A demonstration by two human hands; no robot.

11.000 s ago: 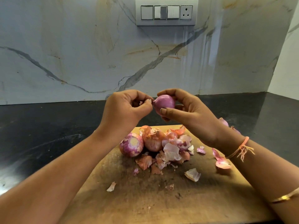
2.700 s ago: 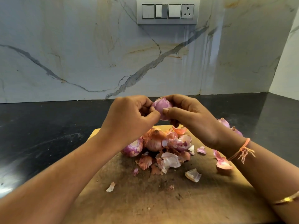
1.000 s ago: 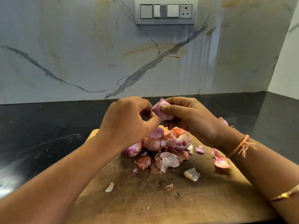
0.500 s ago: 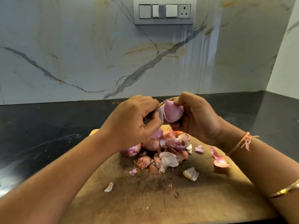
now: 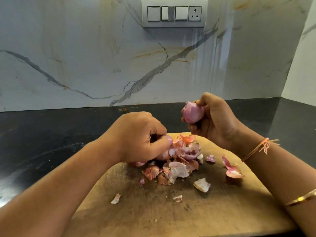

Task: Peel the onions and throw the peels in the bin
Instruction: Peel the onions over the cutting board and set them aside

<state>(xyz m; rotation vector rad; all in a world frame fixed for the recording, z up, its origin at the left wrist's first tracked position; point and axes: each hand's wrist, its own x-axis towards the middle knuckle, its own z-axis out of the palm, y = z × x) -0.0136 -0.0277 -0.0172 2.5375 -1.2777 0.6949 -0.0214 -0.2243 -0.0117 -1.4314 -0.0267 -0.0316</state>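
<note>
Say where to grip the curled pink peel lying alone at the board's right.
Probably pinch the curled pink peel by its raised pointed end, from above: that end stands off the cutting board, while the cupped base sits on it.

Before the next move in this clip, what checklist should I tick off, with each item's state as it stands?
1. Onion held firmly: the right hand grips the onion above the cutting board. Ok.
2. Onion fully peeled: a pale flap sticks up at its top, and the far side is hidden. Cannot tell.
3. Left hand free: the left hand pinches a purple peel over the peel pile. Not ok.
4. Peels binned: the peel pile and loose scraps lie on the cutting board. Not ok.
5. Bin within reach: no bin is in view. Cannot tell.
</note>
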